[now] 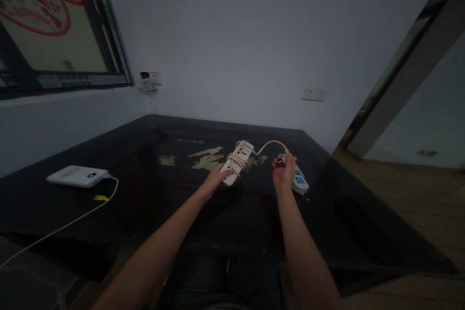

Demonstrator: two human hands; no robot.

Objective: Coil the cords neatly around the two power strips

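Observation:
A white power strip (229, 178) with its cord (239, 160) wound round the middle is gripped at the near end by my left hand (217, 177), tilted above the table. From its far end a loose length of cord arches over to my right hand (284, 170), whose curled fingers are closed on it; the cord's end is hidden there. Just beside and behind that hand sits a second power strip (300, 183), white with a blue socket panel and a cord around it. My right fingers partly cover its far end, and whether they touch it I cannot tell.
The glossy black table (145, 213) bears a painted flower pattern. A white power bank (78, 176) lies at the left, its white cable (80, 217) with a yellow tag running off the near edge. Wall sockets (314, 94) are behind the table, and a window (65, 48) is at left.

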